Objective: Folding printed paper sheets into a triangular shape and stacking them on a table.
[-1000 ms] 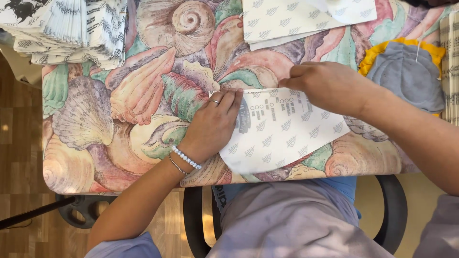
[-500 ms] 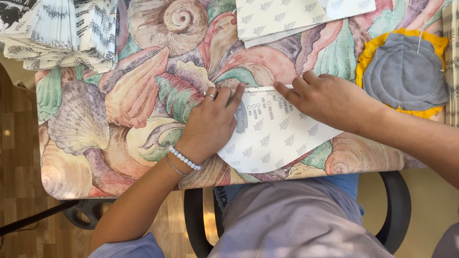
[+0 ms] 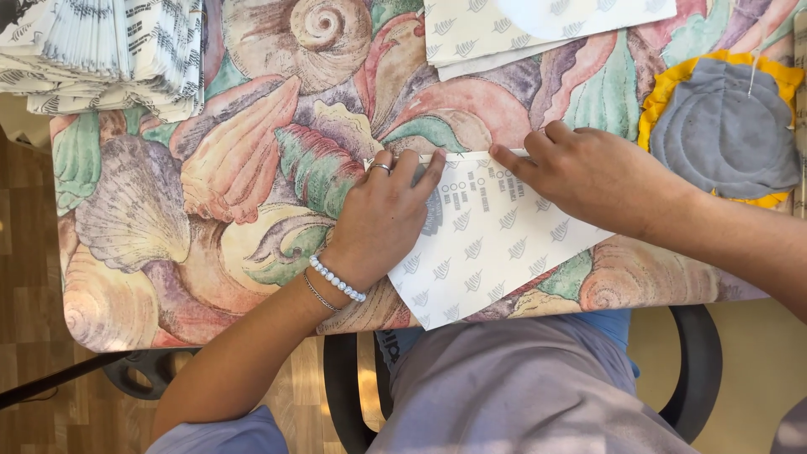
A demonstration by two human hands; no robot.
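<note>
1. A shell-print tablecloth [image 3: 210, 210] covers the table.
2. The left hand [image 3: 382, 223] and right hand [image 3: 593, 172], grasping nothing, press the patterned paper sheet [image 3: 496, 244] flat at the near edge.
3. The overhanging corner could let the sheet slide and skew any fold.

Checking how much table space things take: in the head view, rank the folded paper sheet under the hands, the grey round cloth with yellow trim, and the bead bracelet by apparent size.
1. Folded paper sheet
2. Grey round cloth, partly cropped
3. Bead bracelet

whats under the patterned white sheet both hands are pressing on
The white sheet lies on the shell-print tablecloth, which shows all around it; its lower corner hangs past the table edge. The left hand and right hand press its top edge. Anything directly beneath is covered.
</note>
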